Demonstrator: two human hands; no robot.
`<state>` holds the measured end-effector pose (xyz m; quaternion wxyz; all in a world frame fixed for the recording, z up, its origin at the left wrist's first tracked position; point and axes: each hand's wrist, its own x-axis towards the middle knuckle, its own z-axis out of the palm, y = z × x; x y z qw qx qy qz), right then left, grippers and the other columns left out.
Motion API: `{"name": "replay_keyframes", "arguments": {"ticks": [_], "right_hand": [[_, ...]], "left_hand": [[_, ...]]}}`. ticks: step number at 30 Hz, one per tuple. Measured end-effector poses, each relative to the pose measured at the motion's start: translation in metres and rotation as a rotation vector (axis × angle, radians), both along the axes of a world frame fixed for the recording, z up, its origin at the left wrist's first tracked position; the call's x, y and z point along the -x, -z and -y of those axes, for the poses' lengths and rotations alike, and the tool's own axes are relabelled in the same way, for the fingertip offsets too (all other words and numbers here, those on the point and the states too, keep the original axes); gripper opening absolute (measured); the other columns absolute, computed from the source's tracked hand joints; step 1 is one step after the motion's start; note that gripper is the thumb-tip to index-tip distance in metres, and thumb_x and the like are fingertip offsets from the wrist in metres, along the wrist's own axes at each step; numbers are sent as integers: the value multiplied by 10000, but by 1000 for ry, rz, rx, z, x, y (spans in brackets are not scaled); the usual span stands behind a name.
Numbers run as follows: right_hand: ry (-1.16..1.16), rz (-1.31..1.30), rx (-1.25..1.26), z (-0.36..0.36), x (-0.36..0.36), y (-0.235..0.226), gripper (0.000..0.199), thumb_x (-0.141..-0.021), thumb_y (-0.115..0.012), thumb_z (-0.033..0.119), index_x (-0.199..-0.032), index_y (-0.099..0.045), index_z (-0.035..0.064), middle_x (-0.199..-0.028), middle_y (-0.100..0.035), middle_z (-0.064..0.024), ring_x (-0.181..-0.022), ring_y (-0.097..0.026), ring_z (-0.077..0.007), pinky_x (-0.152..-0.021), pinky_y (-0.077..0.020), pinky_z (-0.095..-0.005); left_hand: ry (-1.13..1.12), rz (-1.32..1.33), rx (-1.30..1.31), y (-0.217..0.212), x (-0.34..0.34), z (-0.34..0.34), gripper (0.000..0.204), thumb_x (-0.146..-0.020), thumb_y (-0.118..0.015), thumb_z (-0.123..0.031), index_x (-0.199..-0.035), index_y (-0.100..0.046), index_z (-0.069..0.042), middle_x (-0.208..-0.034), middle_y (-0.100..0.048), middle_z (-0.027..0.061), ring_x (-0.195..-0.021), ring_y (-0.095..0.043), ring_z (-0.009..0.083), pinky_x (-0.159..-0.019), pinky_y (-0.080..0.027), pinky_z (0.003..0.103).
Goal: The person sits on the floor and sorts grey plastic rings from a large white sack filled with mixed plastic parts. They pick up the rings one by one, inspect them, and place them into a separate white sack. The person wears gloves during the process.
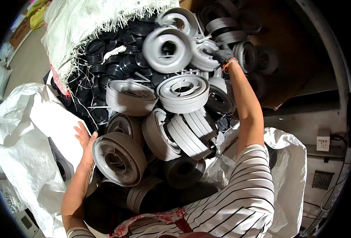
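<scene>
My left hand rests bare against the left rim of a grey plastic spool lying tilted at the near side of a large heap of grey spools. My right hand, in a dark glove with an orange band at the wrist, reaches far across the heap and grips the edge of a grey spool near the top right. A big grey spool lies flat just left of it. Another wide spool sits in the middle of the heap.
Small black rings fill the heap's left side under a frayed white woven sack. A white sack stands open at my left, another white sack at my right. Brown cardboard lies beyond; a wall socket is at right.
</scene>
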<state>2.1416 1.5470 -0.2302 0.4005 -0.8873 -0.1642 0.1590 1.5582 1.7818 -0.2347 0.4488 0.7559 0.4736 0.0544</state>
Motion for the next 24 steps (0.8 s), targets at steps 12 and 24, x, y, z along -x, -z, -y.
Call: {"name": "replay_keyframes", "arguments": {"ticks": [12, 24], "right_hand": [[-725, 228, -157, -63, 257, -100, 490, -841, -635, 425, -1187, -585, 82, -1055, -651, -112, -1004, -604, -225, -947, -430, -336], [-61, -264, 179, -40, 83, 11, 739, -760, -625, 547, -1203, -522, -35, -1112, -613, -197, -1086, -567, -287, -902, -444, -386]], "left_hand": [[-153, 706, 528, -26, 11, -13, 777, -934, -333, -582, -1485, 16, -160, -1551, 82, 17, -1427, 20, 217, -1138, -129, 421], [-145, 553, 438, -23, -9, -7, 822, -907, -309, -639, -1467, 123, -219, -1528, 200, 1, -1422, 63, 234, -1134, -84, 439]]}}
